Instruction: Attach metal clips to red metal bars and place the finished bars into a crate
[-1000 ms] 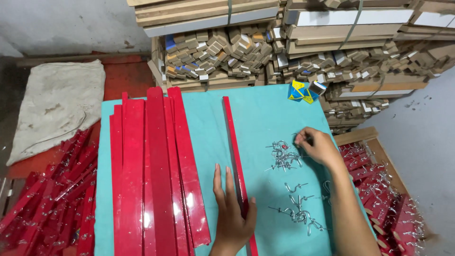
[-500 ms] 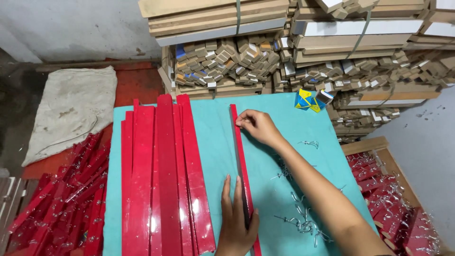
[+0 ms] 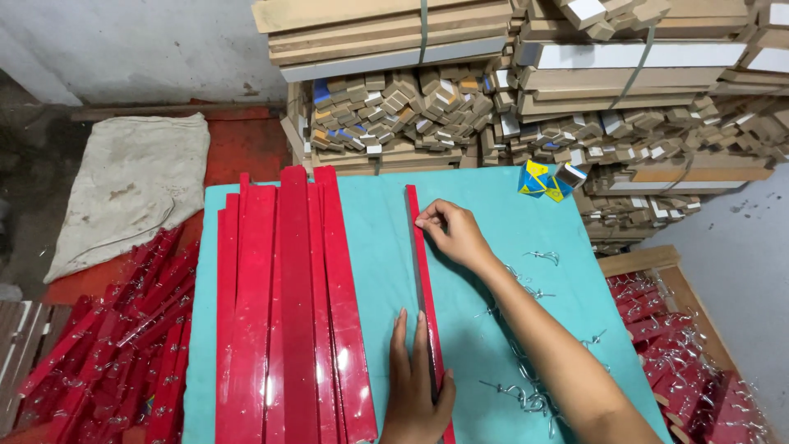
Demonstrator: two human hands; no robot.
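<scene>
A single long red strip lies lengthwise on the teal table. My left hand presses flat on its near end, fingers together. My right hand pinches the strip's far part between thumb and fingertips; I cannot tell whether a small metal piece is in the pinch. Several silver metal hooks lie scattered on the table under and to the right of my right forearm. A pile of glossy red strips covers the table's left half.
Bundled wooden slats are stacked behind the table. A small yellow and blue box sits at the far right corner. Red finished pieces fill the floor at left and a wooden crate at right. A beige sack lies far left.
My right hand left the hooks on the right and moved up-left onto the far part of the single red strip. My left hand stayed on the near end.
</scene>
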